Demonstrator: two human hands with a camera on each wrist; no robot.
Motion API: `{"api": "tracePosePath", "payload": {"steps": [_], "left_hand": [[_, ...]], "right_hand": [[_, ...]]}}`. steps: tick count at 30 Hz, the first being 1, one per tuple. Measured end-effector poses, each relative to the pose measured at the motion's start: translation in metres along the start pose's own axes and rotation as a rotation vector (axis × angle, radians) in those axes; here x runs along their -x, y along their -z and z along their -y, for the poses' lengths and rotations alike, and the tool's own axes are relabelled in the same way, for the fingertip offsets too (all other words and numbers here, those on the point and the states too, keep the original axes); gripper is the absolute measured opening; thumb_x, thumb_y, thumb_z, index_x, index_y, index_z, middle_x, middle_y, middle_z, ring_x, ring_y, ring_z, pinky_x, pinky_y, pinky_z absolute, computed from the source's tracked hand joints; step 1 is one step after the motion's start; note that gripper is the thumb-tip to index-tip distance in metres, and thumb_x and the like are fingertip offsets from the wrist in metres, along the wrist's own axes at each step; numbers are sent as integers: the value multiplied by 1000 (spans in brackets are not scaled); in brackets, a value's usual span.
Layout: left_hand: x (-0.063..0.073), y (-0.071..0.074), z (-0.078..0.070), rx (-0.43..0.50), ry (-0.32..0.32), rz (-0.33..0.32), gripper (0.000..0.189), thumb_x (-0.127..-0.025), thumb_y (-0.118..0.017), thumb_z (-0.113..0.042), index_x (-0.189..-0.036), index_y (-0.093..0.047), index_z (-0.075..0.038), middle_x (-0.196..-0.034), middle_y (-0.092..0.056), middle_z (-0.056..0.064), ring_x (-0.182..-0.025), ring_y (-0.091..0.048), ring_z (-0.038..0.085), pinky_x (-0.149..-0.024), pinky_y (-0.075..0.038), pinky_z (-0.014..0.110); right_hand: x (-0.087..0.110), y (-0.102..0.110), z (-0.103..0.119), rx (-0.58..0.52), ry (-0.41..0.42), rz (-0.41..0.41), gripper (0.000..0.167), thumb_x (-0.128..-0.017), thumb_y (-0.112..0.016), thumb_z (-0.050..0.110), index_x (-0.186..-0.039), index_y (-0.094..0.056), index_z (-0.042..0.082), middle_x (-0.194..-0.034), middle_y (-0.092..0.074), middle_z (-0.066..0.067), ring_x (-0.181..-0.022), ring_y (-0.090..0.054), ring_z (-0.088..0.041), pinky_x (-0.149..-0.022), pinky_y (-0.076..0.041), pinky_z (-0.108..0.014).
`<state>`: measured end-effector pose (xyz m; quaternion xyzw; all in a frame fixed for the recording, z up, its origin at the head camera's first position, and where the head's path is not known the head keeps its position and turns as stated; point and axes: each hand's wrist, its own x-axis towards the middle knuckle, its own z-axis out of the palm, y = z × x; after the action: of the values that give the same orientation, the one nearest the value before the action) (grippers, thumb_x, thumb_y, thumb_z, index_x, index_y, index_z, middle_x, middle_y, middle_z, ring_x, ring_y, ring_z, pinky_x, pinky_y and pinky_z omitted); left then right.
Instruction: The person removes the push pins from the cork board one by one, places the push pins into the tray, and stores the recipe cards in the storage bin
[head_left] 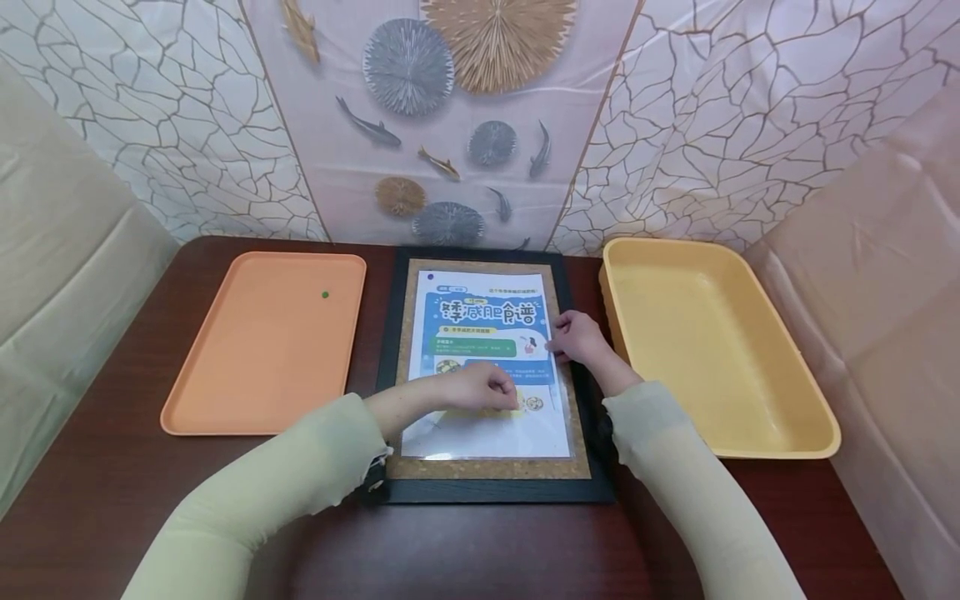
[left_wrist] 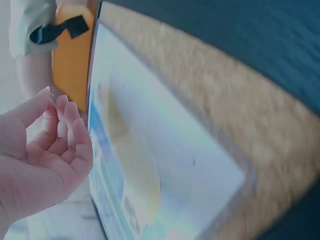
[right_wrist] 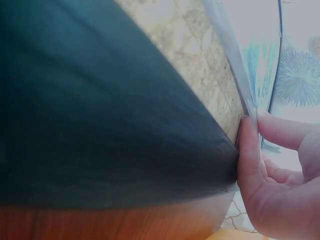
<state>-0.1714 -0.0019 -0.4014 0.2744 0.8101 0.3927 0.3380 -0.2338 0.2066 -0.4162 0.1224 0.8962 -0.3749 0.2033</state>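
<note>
A laminated poster [head_left: 480, 433], blue and white with printed characters, lies on a black-framed cork board [head_left: 495, 469]. A purple pushpin [head_left: 431, 277] sits at its top-left corner. My right hand [head_left: 581, 337] pinches the poster's right edge between thumb and finger; the right wrist view shows that edge slightly raised from the cork. Above the poster's lower half, my left hand [head_left: 480, 386] has its thumb and index finger together. In the left wrist view, a thin needle-like pin [left_wrist: 52, 94] shows at those fingertips; its head is hidden.
An orange tray [head_left: 262, 358] lies left of the board with a green pushpin [head_left: 325, 294] on it. On the right stands a deep yellow bin [head_left: 720, 358]. Patterned cloth [head_left: 225, 108] hangs behind the dark wooden table [head_left: 465, 550].
</note>
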Motion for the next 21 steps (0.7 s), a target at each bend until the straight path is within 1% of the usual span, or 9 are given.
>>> {"api": "tracePosePath", "payload": {"steps": [4,8,10,13,16,18,21], "left_hand": [[9,14,5,10,33,-47,20,-92,-58,-22,-96,-68,-5,-88,-66,8,-74,-55,12,-66,-42,20],[19,27,11,38,66,-99,21,-92,-58,-23,-101,-67,-6,-98,-66,8,-87,-59,13,-77,-47,25],[23,34,15,54,81,-124,21,-92,-58,-22,-102,-67,-5,-99,-65,9,-88,-58,14,-78,-46,26],[30,44,23,60,92,-154,24,-93,-57,-22,-102,-66,-2,-96,-64,12,-85,-55,15,-75,-44,26],[38,54,31,61,128,-202,25,-93,-57,-24,-102,-66,-2,-96,-63,12,-86,-54,17,-74,-42,27],[44,60,37,53,154,-239,26,-93,-57,-25,-104,-65,-3,-100,-63,12,-90,-55,19,-77,-44,28],[53,70,49,43,213,-305,27,-92,-59,-27,-107,-66,-5,-108,-63,11,-94,-57,21,-83,-48,31]], "right_hand": [[0,-1,0,-3,-4,-4,47,-90,-61,10,-131,-43,1,-111,-53,-19,-91,-63,-27,-82,-53,-31],[1,-1,1,-6,-3,-5,47,-90,-61,10,-132,-42,1,-112,-53,-19,-93,-64,-27,-83,-53,-32],[1,-1,1,-7,-3,-3,47,-90,-61,10,-132,-42,1,-112,-53,-20,-93,-64,-28,-83,-53,-32],[1,-1,0,-10,-5,-2,46,-90,-60,10,-132,-42,1,-113,-53,-20,-93,-63,-27,-83,-53,-32],[0,-1,0,-10,-7,-1,46,-91,-60,10,-132,-42,1,-113,-53,-19,-92,-63,-27,-82,-53,-31],[1,-1,0,-12,-6,-1,46,-91,-60,10,-132,-42,1,-113,-53,-19,-92,-63,-27,-82,-53,-31],[1,-1,0,-14,-2,0,47,-91,-60,10,-133,-42,1,-112,-53,-20,-92,-63,-27,-82,-53,-31]]}}
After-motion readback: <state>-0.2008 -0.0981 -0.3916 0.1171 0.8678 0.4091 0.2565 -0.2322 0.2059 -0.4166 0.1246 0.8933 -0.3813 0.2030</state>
